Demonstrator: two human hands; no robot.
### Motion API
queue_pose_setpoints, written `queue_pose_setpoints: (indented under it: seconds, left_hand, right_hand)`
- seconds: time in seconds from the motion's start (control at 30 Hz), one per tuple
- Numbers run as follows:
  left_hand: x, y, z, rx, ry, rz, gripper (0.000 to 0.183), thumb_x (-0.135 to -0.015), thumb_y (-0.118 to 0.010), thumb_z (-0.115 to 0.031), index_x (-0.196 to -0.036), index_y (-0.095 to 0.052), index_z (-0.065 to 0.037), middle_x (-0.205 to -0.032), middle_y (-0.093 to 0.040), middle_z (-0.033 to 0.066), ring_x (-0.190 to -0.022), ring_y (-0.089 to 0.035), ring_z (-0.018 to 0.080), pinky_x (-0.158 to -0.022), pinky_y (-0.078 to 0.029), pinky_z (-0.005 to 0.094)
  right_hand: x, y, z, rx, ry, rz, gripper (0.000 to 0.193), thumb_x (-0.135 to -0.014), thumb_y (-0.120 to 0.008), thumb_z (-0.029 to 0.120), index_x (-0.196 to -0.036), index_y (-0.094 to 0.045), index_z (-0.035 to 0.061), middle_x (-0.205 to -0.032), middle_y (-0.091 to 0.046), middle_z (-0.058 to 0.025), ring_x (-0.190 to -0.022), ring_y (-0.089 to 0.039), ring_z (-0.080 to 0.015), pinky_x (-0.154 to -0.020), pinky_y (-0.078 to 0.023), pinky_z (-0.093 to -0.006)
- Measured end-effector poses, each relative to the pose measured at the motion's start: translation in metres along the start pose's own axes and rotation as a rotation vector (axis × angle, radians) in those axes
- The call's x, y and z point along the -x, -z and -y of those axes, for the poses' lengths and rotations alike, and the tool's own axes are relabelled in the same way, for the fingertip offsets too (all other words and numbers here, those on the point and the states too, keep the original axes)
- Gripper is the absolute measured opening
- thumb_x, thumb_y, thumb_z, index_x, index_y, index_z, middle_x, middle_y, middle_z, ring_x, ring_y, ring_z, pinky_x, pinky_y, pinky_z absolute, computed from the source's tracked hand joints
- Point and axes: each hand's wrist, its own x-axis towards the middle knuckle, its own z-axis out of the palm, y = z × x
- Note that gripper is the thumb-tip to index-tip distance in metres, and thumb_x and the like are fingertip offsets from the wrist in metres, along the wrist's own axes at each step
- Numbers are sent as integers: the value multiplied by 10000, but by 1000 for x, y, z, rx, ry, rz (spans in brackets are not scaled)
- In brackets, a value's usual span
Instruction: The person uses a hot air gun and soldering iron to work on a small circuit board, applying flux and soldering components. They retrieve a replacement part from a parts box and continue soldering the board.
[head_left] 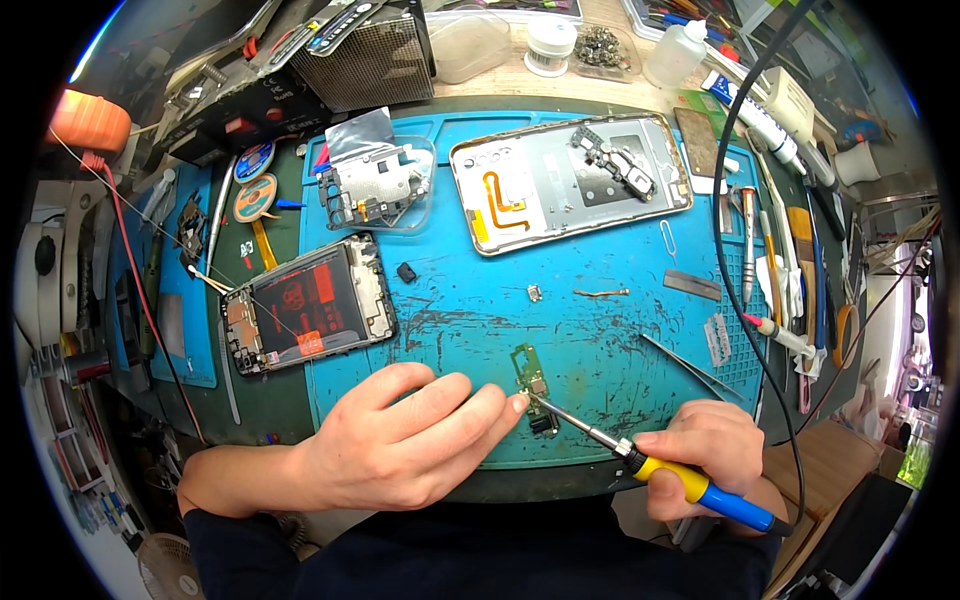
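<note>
My right hand (705, 458) grips a yellow-and-blue soldering iron (675, 480), its metal tip pointing up and left onto a small green circuit board (535, 383). The board lies near the front of the blue mat, with a dark block at its lower end. Closed fingers of my left hand (410, 440) meet the board's left edge, close to the iron's tip; the thumb is hidden behind them. Beyond the board are a small metal part (534, 293) and a thin copper-coloured strip (601, 293). Tweezers (692, 367) lie to the right.
An opened phone body (310, 305) lies left, and a silver phone back shell (570, 180) at the back. A clear tray (415, 215) holds metal phone parts. The iron's black cable (735, 200) crosses the right side, near a syringe (785, 337). Solder spools (255, 197) sit far left.
</note>
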Motion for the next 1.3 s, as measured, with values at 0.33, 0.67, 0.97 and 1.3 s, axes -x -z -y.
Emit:
queue_pose_setpoints:
  seconds: [0.33, 0.67, 0.97, 1.3]
  left_hand:
    - [0, 0, 0, -8, -6, 5, 388, -712, -709, -108, -1088, -786, -52, -1057, -650, 26, -865, -618, 148, -738, -469, 281]
    - [0, 0, 0, -4, -4, 6, 381, -725, -708, -113, -1093, -784, -52, -1057, -651, 26, -868, -619, 149, -740, -469, 283]
    - [0, 1, 0, -6, -8, 11, 378, -733, -706, -114, -1097, -783, -46, -1066, -652, 32, -870, -620, 152, -746, -471, 286]
    - [0, 0, 0, -9, -7, 9, 377, -733, -709, -112, -1097, -783, -44, -1064, -655, 34, -868, -622, 154, -747, -472, 288]
  right_hand:
    - [1, -3, 0, 22, 40, -13, 183, -833, -745, 148, -953, -740, 11, -616, -647, -23, -450, -580, -148, -434, -445, -260]
    - [3, -2, 1, 2, 20, -26, 195, -855, -743, 157, -992, -749, 19, -638, -657, -14, -459, -583, -148, -436, -445, -261]
    - [2, -3, 1, 19, 31, -16, 201, -848, -742, 146, -1000, -748, 16, -638, -653, -13, -461, -587, -147, -437, -448, -261]
    - [3, -4, 1, 18, 39, -31, 192, -846, -738, 141, -989, -744, 13, -623, -643, -14, -459, -588, -147, -438, -452, -261]
